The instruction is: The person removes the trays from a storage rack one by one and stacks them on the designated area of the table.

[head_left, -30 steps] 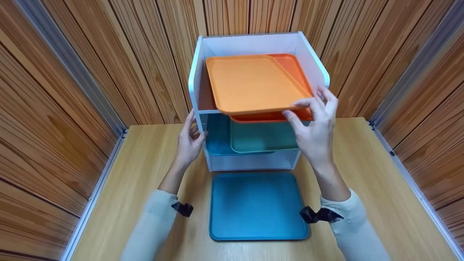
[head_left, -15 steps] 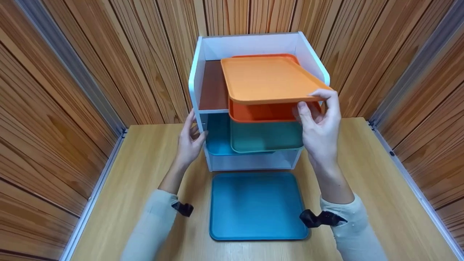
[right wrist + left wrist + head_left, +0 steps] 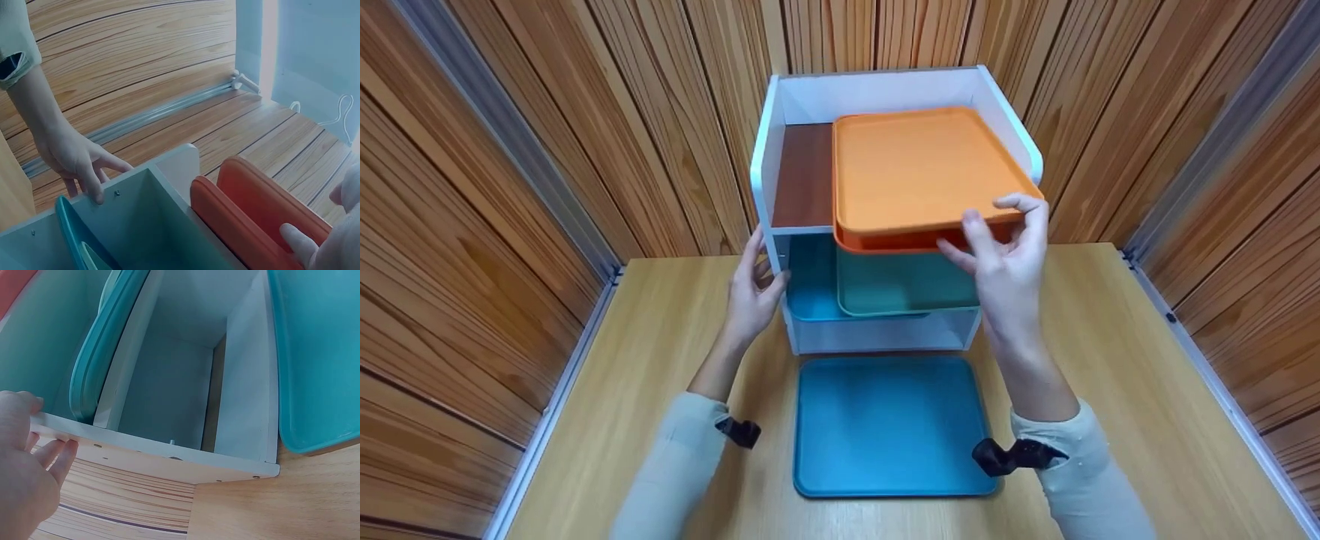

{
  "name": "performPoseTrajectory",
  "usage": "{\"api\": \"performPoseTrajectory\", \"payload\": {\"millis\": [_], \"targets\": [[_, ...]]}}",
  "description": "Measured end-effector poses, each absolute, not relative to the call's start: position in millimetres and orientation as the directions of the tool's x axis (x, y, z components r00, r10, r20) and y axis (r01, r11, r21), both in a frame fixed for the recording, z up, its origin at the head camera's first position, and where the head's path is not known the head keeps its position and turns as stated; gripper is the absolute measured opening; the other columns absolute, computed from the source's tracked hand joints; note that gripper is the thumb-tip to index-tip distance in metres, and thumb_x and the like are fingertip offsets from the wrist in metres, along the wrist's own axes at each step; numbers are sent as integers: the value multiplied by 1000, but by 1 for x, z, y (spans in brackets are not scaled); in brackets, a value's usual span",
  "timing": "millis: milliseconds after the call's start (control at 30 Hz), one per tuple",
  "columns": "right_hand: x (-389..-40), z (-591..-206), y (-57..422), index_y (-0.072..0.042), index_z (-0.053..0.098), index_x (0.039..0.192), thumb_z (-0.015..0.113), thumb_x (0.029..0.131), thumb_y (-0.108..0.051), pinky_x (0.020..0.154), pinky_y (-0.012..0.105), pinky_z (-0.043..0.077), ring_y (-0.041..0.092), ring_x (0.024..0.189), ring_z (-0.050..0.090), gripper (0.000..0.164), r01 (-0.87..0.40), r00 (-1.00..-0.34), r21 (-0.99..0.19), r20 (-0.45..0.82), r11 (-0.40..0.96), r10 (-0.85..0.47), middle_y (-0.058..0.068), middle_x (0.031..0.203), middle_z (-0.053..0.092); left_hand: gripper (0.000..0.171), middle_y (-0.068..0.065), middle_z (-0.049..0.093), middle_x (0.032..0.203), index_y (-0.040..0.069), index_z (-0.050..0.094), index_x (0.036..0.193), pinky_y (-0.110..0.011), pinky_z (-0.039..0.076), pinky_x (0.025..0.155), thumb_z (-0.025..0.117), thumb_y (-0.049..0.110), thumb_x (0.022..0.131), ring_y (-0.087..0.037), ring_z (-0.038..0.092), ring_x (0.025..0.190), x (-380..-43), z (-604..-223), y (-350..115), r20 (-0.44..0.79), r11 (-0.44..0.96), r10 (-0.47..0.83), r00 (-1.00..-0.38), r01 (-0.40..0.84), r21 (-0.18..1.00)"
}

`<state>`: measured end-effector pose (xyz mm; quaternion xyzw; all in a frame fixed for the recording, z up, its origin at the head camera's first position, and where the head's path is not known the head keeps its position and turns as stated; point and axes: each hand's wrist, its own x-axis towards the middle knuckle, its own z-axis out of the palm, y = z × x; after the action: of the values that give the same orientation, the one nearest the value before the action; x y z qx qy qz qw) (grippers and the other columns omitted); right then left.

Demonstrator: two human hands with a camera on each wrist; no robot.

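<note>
Well, I count five trays: two in orange tones, two blue and one green. One white shelf unit [image 3: 877, 94] stands at twelve o'clock on the table [image 3: 1117, 345], against the wooden wall [image 3: 832, 34], and two hands are on the work.

Most striking is the light orange tray [image 3: 922, 169], flat and rectangular, with rounded corners, a low raised rim and a plain matt surface. It sits on the unit's top level, toward three o'clock, its near edge raised over the red-orange tray [image 3: 885, 241] so that a strip of the lower one shows at six o'clock.

At its corner, between four and five o'clock, is the right hand [image 3: 1011, 266]; thumb and index finger pinch the light orange tray narrowly, the index finger bent over the rim, while another finger reaches out before the red-orange tray. From the right wrist, a gap shows between the two orange trays.

Over at eight o'clock, the left hand [image 3: 752, 300] grips the front edge of the unit's side panel, thumb on one face, fingers on the other.

On the level beneath, the green tray [image 3: 911, 281] overlaps a blue tray [image 3: 811, 277], which peeks out toward nine. The other blue tray [image 3: 892, 427] lies on the table at six o'clock.
</note>
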<state>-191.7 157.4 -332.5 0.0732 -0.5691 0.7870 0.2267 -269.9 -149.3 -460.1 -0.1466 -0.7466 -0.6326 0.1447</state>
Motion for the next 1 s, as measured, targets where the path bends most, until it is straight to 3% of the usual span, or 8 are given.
{"api": "performPoseTrajectory", "payload": {"millis": [133, 300, 467, 600, 767, 1000], "targets": [[-194, -336, 153, -13, 48, 143, 71, 107, -1, 87, 35, 73, 33, 114, 73, 44, -469, -863, -853, 388, -228, 323, 15, 160, 42, 82, -19, 48, 176, 11, 25, 180, -60, 55, 124, 65, 0, 109, -44, 59, 157, -270, -460, -149, 383, 154, 37, -923, 384, 911], [-195, -336, 148, -12, 50, 144, 72, 104, 4, 87, 38, 73, 29, 107, 75, 48, -506, -835, -828, 402, -241, 375, 17, 158, 44, 82, -21, 49, 175, 10, 26, 179, -61, 55, 124, 65, -2, 108, -45, 60, 156, -269, -459, -148, 392, 149, 33, -919, 392, 908], [-194, -333, 144, -12, 46, 152, 66, 104, 10, 86, 41, 73, 36, 118, 70, 55, -514, -835, -808, 393, -288, 385, 17, 155, 44, 83, -23, 51, 172, 8, 26, 179, -64, 55, 122, 66, -3, 107, -47, 60, 155, -271, -459, -148, 417, 155, 33, -908, 416, 896], [-193, -331, 145, -15, 36, 166, 61, 104, 12, 89, 45, 72, 42, 142, 61, 72, -514, -835, -809, 396, -284, 383, 16, 164, 41, 82, -22, 51, 172, 9, 27, 179, -63, 55, 122, 66, -2, 108, -47, 60, 155, -271, -459, -149, 413, 167, 30, -910, 412, 896], [-193, -331, 145, -21, 33, 169, 61, 104, 11, 91, 48, 71, 39, 147, 59, 78, -515, -830, -807, 387, -289, 401, 15, 166, 41, 82, -21, 50, 173, 10, 26, 179, -62, 55, 123, 65, -1, 108, -46, 60, 156, -270, -459, -149, 403, 168, 35, -915, 403, 900], [-196, -330, 142, -18, 37, 163, 69, 105, 6, 89, 47, 72, 41, 145, 62, 70, -548, -807, -775, 392, -314, 442, 19, 163, 46, 81, -21, 49, 174, 10, 26, 179, -63, 54, 124, 64, -1, 108, -46, 58, 157, -272, -460, -149, 397, 162, 36, -917, 398, 903]]}}
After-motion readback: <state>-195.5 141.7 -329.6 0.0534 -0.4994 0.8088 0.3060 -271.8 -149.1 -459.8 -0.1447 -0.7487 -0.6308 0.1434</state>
